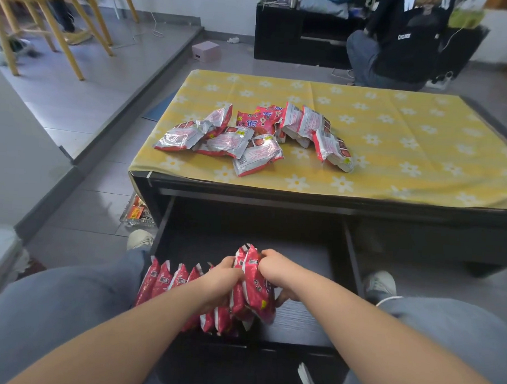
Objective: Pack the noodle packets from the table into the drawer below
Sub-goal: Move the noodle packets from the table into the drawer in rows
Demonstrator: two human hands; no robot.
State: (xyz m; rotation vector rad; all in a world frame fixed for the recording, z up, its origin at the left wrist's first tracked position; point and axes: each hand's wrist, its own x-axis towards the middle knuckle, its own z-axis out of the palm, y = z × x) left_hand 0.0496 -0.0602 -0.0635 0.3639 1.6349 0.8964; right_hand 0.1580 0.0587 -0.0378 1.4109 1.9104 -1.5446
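Head: noodle packets [254, 288] between fingers [268, 255]

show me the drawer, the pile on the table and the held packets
drawer [307, 324]: head view, bare floor at right
pile [228, 142]: head view, a silver packet mid-pile
held packets [256, 287]: head view, red front face

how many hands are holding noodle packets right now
2: the left hand grips the raised packets from the left, the right hand from the right. Neither is hidden.
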